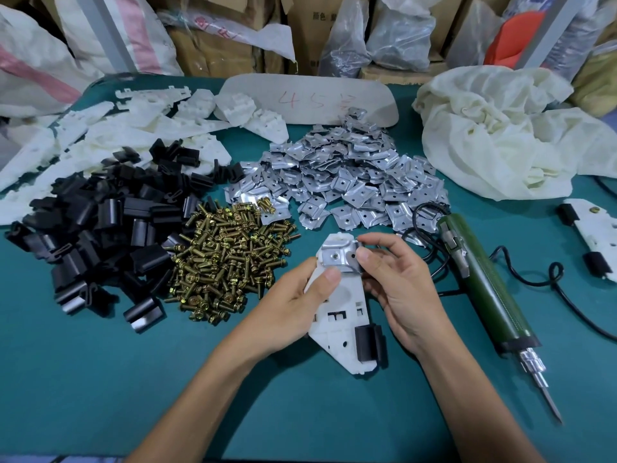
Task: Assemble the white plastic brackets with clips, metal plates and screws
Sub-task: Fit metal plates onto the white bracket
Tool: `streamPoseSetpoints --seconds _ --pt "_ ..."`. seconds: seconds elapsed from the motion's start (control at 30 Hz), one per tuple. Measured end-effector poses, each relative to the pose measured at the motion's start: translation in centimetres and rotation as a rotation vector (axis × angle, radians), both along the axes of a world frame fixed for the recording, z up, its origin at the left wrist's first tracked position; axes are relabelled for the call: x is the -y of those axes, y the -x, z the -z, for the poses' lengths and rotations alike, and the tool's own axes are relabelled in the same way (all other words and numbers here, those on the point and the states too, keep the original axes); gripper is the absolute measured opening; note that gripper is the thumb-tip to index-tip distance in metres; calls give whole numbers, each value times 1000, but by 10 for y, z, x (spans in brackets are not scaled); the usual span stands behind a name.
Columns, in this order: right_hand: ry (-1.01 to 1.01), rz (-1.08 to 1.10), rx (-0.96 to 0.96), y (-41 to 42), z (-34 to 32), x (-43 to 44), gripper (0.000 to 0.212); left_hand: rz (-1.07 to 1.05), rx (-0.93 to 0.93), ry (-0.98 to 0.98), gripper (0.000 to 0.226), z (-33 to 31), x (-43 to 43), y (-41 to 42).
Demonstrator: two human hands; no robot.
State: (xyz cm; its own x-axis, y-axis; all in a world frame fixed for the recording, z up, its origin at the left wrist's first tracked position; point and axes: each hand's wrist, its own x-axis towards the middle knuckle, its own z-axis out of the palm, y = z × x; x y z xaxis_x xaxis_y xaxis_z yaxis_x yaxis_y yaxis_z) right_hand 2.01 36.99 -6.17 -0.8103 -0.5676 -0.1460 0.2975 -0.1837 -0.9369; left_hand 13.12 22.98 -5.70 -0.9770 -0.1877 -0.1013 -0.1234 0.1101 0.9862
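Note:
My left hand (pixel 293 305) grips a white plastic bracket (pixel 340 315) above the green table, thumb on its face. A black clip (pixel 369 342) sits on the bracket's lower right edge. My right hand (pixel 397 279) pinches a metal plate (pixel 337 257) against the bracket's top end. Loose parts lie behind: black clips (pixel 100 228) at left, brass screws (pixel 227 259) in the middle, metal plates (pixel 354 182) behind them, white brackets (pixel 110 142) at far left.
A green electric screwdriver (pixel 484 282) with a black cable lies to the right, bit toward me. An assembled bracket (pixel 591 235) rests at the right edge. A cream bag (pixel 507 128) and a cardboard sign (pixel 310 98) sit behind; boxes and sacks line the back.

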Motion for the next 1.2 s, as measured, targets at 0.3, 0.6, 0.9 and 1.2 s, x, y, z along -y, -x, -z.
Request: streamPoseSetpoints --seconds 0.3,0.6,0.9,1.2 --pt "-169 87 -177 6 16 1 12 -210 84 681 43 -21 34 -5" --pt "-413 164 -484 5 28 2 19 -171 90 1001 24 -34 108 63" --pt "-392 153 -464 7 26 2 17 45 274 1117 40 -34 132 87" --pt "-311 171 -443 5 21 -1 20 -194 73 633 42 -53 106 77"
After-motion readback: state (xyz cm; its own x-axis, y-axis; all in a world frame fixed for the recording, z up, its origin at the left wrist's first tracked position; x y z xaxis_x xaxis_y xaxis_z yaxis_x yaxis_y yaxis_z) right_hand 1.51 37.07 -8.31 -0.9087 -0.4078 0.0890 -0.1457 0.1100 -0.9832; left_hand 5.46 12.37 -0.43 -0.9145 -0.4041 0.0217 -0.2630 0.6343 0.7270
